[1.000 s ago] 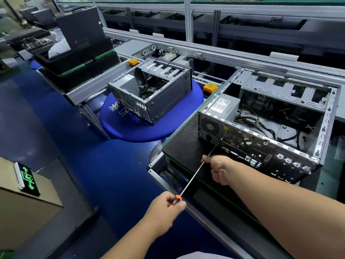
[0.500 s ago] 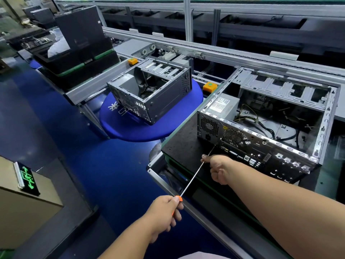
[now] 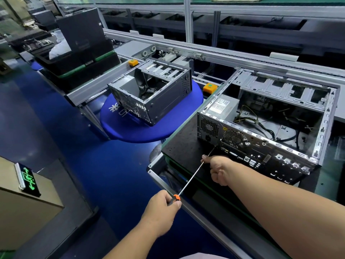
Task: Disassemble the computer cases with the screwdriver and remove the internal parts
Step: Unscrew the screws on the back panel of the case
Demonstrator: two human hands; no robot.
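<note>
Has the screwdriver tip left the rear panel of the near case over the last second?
No. The screwdriver tip stays at the same spot under the fan grille of the near case.

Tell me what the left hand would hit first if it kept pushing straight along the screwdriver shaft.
Most likely the right hand, which steadies the screwdriver shaft ahead of the left hand. Beyond it lies the computer case rear panel, where the tip appears to touch, though depth is unclear.
</note>
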